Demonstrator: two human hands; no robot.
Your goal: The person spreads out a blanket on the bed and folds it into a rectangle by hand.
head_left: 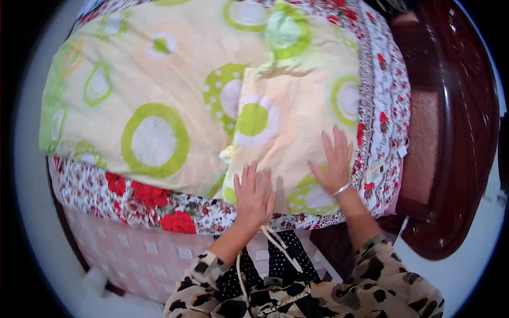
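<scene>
A cream bed cover (pixel 196 47) with green and white circles lies spread over the bed. Its right-hand part is a folded layer (pixel 297 106), with an edge running down past a small pale tag or tie (pixel 226 154). My left hand (pixel 253 193) rests flat near the lower left corner of that folded layer, fingers stretched out. To the right, my right hand (pixel 335 161) lies on the same layer near its right edge, fingers spread, a bracelet at the wrist. Neither hand grips the cloth.
Under the cover is a red-and-white floral sheet (pixel 177 221), showing along the near and right edges. A pink patterned bed side (pixel 132 249) faces me. The dark glossy wooden headboard (pixel 450 132) stands on the right. Pale floor (pixel 466 265) shows beyond it.
</scene>
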